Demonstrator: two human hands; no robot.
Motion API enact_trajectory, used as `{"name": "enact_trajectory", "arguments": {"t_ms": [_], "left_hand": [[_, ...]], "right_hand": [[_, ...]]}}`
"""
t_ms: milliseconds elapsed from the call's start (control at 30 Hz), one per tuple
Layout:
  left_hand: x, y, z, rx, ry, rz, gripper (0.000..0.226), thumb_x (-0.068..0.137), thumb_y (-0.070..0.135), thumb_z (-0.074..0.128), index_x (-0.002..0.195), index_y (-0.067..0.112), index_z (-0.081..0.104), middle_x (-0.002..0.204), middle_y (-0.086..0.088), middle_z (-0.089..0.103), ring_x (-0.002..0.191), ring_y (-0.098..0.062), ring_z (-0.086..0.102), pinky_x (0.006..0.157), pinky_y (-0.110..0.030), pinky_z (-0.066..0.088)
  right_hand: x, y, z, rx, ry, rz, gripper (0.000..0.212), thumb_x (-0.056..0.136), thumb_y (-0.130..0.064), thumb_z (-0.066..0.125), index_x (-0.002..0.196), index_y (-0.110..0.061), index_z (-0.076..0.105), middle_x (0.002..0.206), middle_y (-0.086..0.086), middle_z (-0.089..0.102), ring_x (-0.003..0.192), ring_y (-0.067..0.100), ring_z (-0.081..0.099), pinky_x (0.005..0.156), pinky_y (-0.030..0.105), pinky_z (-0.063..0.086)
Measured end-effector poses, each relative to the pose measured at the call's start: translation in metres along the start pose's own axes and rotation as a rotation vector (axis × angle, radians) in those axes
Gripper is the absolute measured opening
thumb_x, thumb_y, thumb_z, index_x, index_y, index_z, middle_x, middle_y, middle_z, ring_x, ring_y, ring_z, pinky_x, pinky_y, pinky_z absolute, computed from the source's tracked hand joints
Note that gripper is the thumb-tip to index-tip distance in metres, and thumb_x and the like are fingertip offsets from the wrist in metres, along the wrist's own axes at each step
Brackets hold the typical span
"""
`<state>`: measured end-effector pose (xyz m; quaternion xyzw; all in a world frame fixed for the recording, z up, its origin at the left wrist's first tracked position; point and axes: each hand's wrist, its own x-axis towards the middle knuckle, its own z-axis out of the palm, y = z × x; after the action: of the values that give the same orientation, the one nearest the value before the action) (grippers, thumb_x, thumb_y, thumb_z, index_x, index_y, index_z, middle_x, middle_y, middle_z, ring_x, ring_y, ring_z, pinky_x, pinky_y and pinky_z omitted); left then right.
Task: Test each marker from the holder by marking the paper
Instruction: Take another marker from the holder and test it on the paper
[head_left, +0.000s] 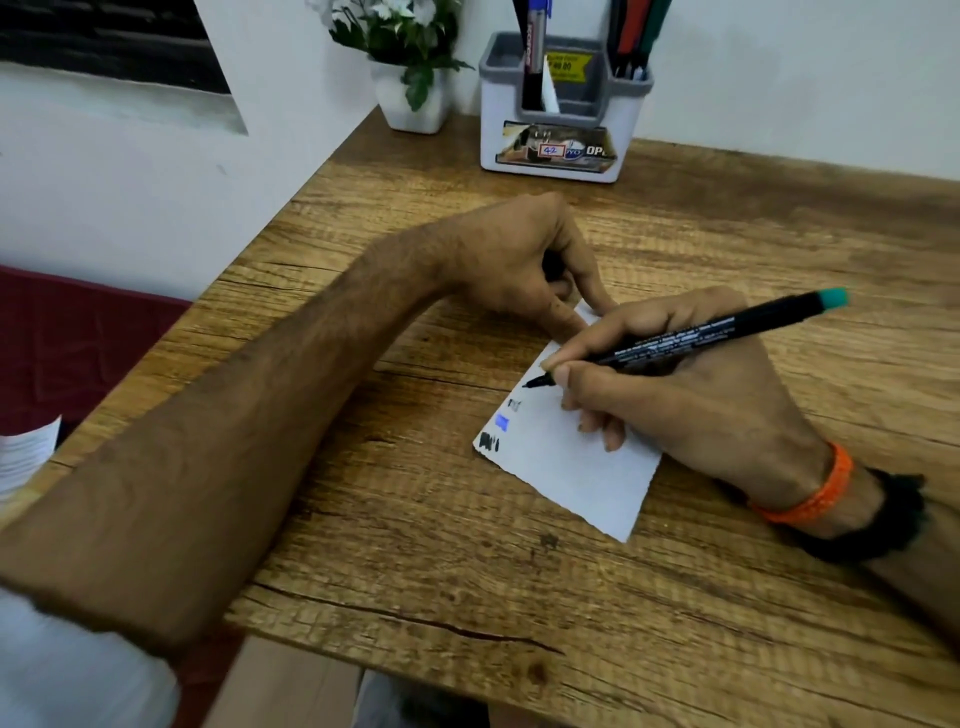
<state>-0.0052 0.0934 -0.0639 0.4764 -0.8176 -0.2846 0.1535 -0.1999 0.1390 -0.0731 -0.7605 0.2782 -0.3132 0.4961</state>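
A small white paper (571, 467) lies on the wooden table (467, 597); near its left edge it carries a black mark, a blue mark and a faint grey mark. My right hand (691, 405) grips a black marker with a teal end (727, 330), its tip touching the paper just above the grey mark. My left hand (524, 265) has curled fingers, and its fingertips press down the paper's far corner. A dark cap seems tucked inside that hand, though I cannot tell for certain. The white-and-grey holder (561, 135) stands at the back with several markers in it.
A white pot with a green plant (410, 88) stands left of the holder against the wall. The table's left edge runs diagonally, with a dark red surface (67, 343) and some papers (26, 452) beyond it. An orange band and a black band circle my right wrist.
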Motion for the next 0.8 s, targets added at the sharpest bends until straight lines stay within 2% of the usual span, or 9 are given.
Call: {"name": "enact_trajectory", "arguments": {"t_ms": [133, 200, 267, 367, 433, 500, 600, 700, 800], "left_hand": [[-0.004, 0.006, 0.003, -0.083, 0.027, -0.040, 0.027, 0.077, 0.028, 0.075, 0.103, 0.034, 0.072, 0.061, 0.015, 0.062, 0.059, -0.009, 0.053, 0.061, -0.027, 0.047], [-0.005, 0.007, 0.001, -0.102, 0.072, -0.037, 0.032, 0.080, 0.026, 0.070, 0.110, 0.035, 0.068, 0.078, 0.005, 0.072, 0.068, -0.014, 0.061, 0.069, -0.029, 0.053], [-0.007, 0.008, -0.002, -0.092, 0.121, -0.057, 0.034, 0.085, 0.022, 0.067, 0.117, 0.031, 0.067, 0.091, -0.011, 0.073, 0.073, -0.022, 0.063, 0.071, -0.030, 0.053], [-0.011, 0.011, -0.004, -0.103, 0.193, -0.090, 0.037, 0.085, 0.032, 0.064, 0.121, 0.022, 0.066, 0.103, -0.013, 0.070, 0.094, -0.029, 0.065, 0.086, -0.039, 0.054], [-0.014, 0.015, -0.003, -0.141, 0.233, -0.117, 0.031, 0.091, 0.021, 0.062, 0.122, 0.014, 0.063, 0.109, -0.013, 0.068, 0.100, -0.027, 0.064, 0.090, -0.041, 0.053], [-0.016, 0.014, -0.002, -0.189, 0.269, -0.139, 0.027, 0.094, 0.007, 0.057, 0.121, 0.008, 0.059, 0.103, -0.004, 0.068, 0.093, -0.015, 0.064, 0.083, -0.033, 0.054], [-0.018, 0.015, -0.001, -0.256, 0.312, -0.152, 0.023, 0.096, -0.001, 0.051, 0.118, 0.003, 0.051, 0.079, 0.015, 0.070, 0.075, 0.001, 0.062, 0.068, -0.018, 0.051], [-0.021, 0.014, -0.002, -0.310, 0.329, -0.137, 0.020, 0.094, -0.005, 0.052, 0.113, -0.004, 0.050, 0.078, 0.008, 0.072, 0.071, -0.002, 0.066, 0.065, -0.017, 0.052], [-0.021, 0.012, -0.004, -0.285, 0.372, -0.088, 0.019, 0.088, -0.004, 0.062, 0.107, -0.002, 0.063, 0.091, -0.001, 0.071, 0.083, -0.007, 0.068, 0.075, -0.021, 0.054]], "right_hand": [[0.003, 0.001, -0.007, 0.137, 0.046, 0.006, 0.004, 0.081, 0.002, 0.072, 0.081, -0.001, 0.075, 0.065, 0.013, 0.071, 0.050, 0.016, 0.064, 0.043, 0.021, 0.049], [0.004, 0.002, -0.013, 0.208, 0.057, 0.011, 0.004, 0.083, 0.001, 0.071, 0.084, 0.000, 0.074, 0.067, 0.010, 0.071, 0.053, 0.015, 0.064, 0.045, 0.021, 0.049], [0.005, 0.002, -0.018, 0.263, 0.069, 0.021, 0.004, 0.084, 0.000, 0.069, 0.087, 0.001, 0.073, 0.068, 0.010, 0.070, 0.055, 0.015, 0.064, 0.047, 0.021, 0.049], [0.008, 0.002, -0.022, 0.326, 0.070, 0.047, 0.010, 0.083, -0.011, 0.066, 0.085, -0.005, 0.074, 0.070, 0.011, 0.070, 0.056, 0.014, 0.064, 0.047, 0.020, 0.050], [0.010, 0.002, -0.025, 0.363, 0.068, 0.065, 0.020, 0.082, -0.016, 0.059, 0.089, -0.005, 0.074, 0.073, 0.011, 0.071, 0.059, 0.015, 0.065, 0.049, 0.021, 0.051], [0.012, 0.002, -0.028, 0.381, 0.068, 0.088, 0.028, 0.080, -0.018, 0.055, 0.096, -0.003, 0.073, 0.076, 0.010, 0.072, 0.060, 0.016, 0.066, 0.050, 0.022, 0.051], [0.013, 0.001, -0.033, 0.404, 0.114, 0.122, 0.029, 0.076, -0.021, 0.054, 0.092, -0.008, 0.075, 0.071, 0.005, 0.068, 0.057, 0.015, 0.062, 0.051, 0.023, 0.052], [0.013, -0.001, -0.038, 0.400, 0.179, 0.129, 0.024, 0.078, -0.021, 0.057, 0.089, -0.011, 0.075, 0.072, 0.004, 0.065, 0.057, 0.015, 0.059, 0.051, 0.024, 0.051], [0.013, -0.003, -0.043, 0.354, 0.246, 0.111, 0.014, 0.093, -0.007, 0.056, 0.090, -0.009, 0.070, 0.072, 0.006, 0.068, 0.057, 0.018, 0.059, 0.049, 0.022, 0.050]]}}
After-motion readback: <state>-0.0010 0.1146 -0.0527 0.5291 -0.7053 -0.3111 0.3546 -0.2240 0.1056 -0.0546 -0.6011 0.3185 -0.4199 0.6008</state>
